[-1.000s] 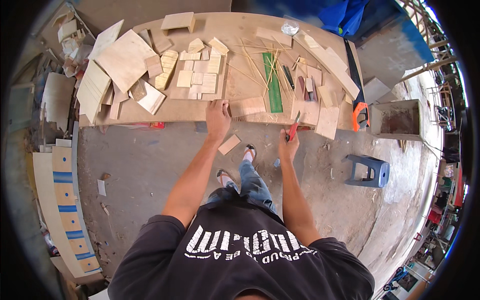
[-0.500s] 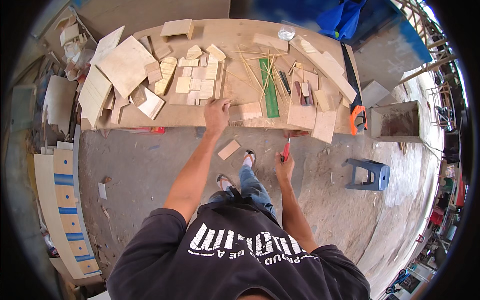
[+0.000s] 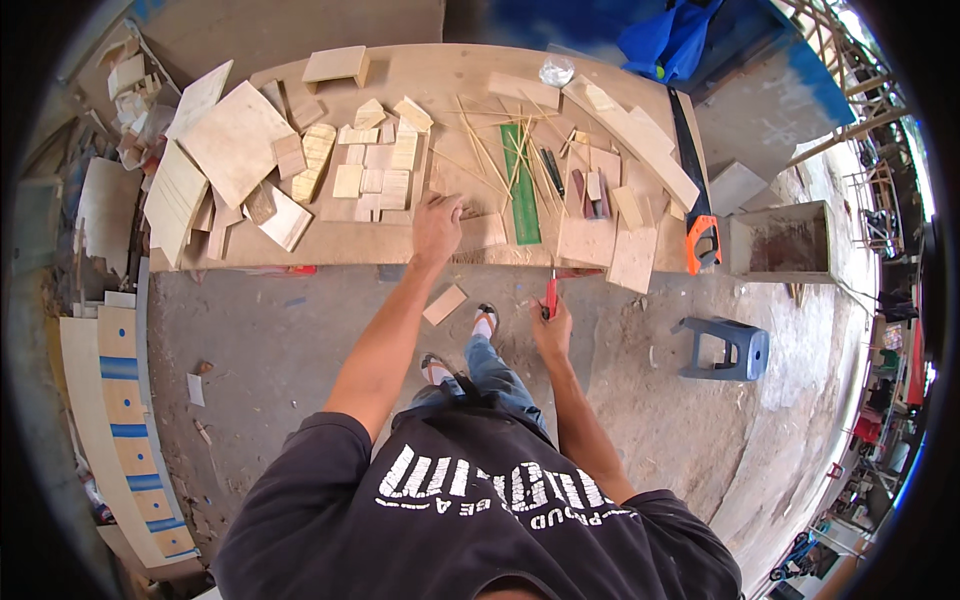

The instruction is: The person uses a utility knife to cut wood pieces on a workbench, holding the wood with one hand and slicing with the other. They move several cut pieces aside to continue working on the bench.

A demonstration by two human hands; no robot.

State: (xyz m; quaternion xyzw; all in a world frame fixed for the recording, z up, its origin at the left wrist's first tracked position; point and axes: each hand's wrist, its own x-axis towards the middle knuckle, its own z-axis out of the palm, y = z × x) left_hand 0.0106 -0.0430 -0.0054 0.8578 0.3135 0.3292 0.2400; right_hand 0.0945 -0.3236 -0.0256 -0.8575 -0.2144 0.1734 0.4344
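My left hand (image 3: 437, 230) is at the table's front edge with its fingers bent together. Whatever they pinch is too small to make out. Just right of those fingers a pale flat wood block (image 3: 484, 232) lies at the edge, partly covered by the hand. My right hand (image 3: 552, 328) is closed round a red utility knife (image 3: 551, 299), held below the table edge with its thin tip pointing at the table. Left of my left hand, small wood pieces (image 3: 372, 182) are laid in a house-like pattern. A green ruler (image 3: 521, 190) lies farther right under thin wooden sticks (image 3: 470, 135).
On the wooden table (image 3: 450, 80) larger boards (image 3: 235, 140) pile up at left. An orange-handled handsaw (image 3: 700, 240) lies at the right edge, near dark pens (image 3: 552, 172). A blue stool (image 3: 735, 350) stands on the floor, and a wood offcut (image 3: 444, 304) lies near my feet.
The view has shifted slightly, moving the table left in the picture. My left hand has come a little rightward over the wood block. The utility knife in my right hand is tilted a bit differently.
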